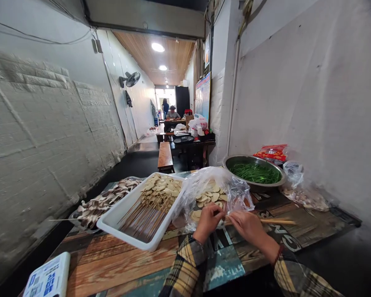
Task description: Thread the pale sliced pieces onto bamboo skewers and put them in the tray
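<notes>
My left hand [207,222] is closed in a pinch at the edge of a clear plastic bag [204,185] that holds pale round slices [210,197]. Just right of it, my right hand [249,227] is closed on a thin bamboo skewer [278,221] that sticks out to the right. The two hands almost touch over the painted wooden table [117,260]. A white rectangular tray [116,225] to the left carries several loaded skewers [151,204] with the same pale slices on them.
A clear tray of sliced mushrooms [102,203] lies left of the white tray. A steel bowl of green stalks [255,171], a red packet [272,152] and another plastic bag [303,194] stand by the right wall. A blue-white box [48,278] sits at near left. People sit at far tables [172,113].
</notes>
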A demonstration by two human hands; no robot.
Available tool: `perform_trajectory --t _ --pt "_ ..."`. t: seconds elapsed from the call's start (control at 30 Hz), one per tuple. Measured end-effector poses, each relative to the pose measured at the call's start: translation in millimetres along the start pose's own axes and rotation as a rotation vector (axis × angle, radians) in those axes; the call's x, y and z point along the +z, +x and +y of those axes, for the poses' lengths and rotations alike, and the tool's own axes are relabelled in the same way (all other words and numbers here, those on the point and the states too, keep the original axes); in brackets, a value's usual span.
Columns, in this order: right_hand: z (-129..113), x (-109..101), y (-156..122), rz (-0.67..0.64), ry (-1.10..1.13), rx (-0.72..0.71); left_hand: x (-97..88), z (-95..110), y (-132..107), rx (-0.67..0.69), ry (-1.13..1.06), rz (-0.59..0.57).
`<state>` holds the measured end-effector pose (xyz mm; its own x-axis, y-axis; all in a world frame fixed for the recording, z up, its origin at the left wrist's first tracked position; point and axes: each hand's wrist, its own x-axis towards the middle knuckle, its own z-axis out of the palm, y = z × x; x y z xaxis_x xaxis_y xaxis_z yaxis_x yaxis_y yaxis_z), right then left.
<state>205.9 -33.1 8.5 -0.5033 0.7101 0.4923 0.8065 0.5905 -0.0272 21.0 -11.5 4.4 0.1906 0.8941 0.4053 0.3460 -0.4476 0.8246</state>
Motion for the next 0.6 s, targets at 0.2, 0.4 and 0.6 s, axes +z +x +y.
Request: perform_trajectory --t 0.2,0.4,0.6 --pt "5 2 1 -0.029 0.053 0.041 -3.0 7 0 0.034 0.138 -0.070" --pt "16 2 -7 -0.047 0.082 0.072 -11.8 4 4 0.033 0.150 -0.096" --pt "67 -2 -27 -0.083 0.076 0.096 -39.3 -17 15 -0.139 -0.103 0.101"
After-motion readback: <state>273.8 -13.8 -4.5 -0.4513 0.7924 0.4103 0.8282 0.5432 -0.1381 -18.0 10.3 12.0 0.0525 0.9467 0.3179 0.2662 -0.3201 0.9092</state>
